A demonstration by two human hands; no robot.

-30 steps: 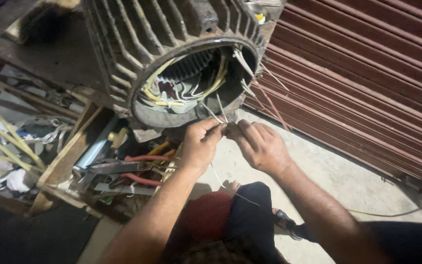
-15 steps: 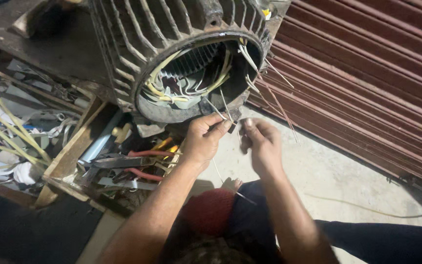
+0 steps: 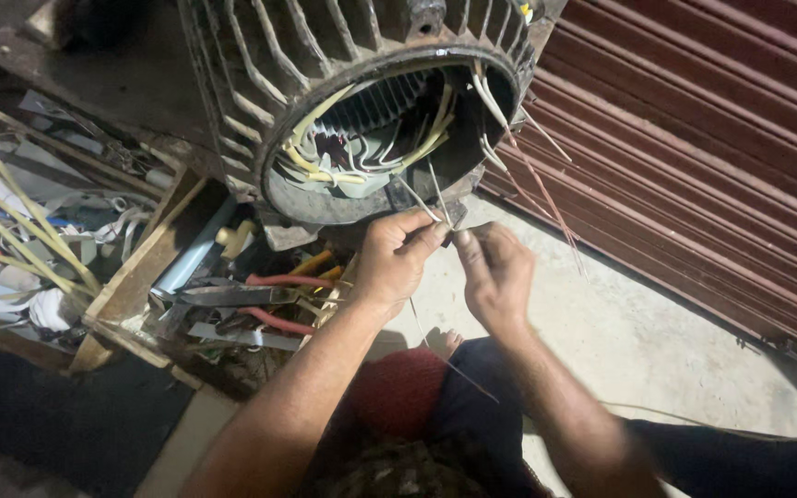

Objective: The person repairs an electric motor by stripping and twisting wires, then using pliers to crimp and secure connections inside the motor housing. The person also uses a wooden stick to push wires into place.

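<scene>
- We pinch the thin wire lead with the left hand; its fingers are closed on it.
- We keep the right hand pinched just beside, below the motor housing.

A large finned motor housing lies open toward the camera, pale sleeved leads looping inside its bore. Just below the rim, the left hand pinches a thin wire between thumb and fingertips, and the right hand closes on something small beside it (too hidden to tell what). The two hands nearly touch. To the left, a wooden tray holds red-handled pliers and other tools. A corrugated red shutter fills the right side.
</scene>
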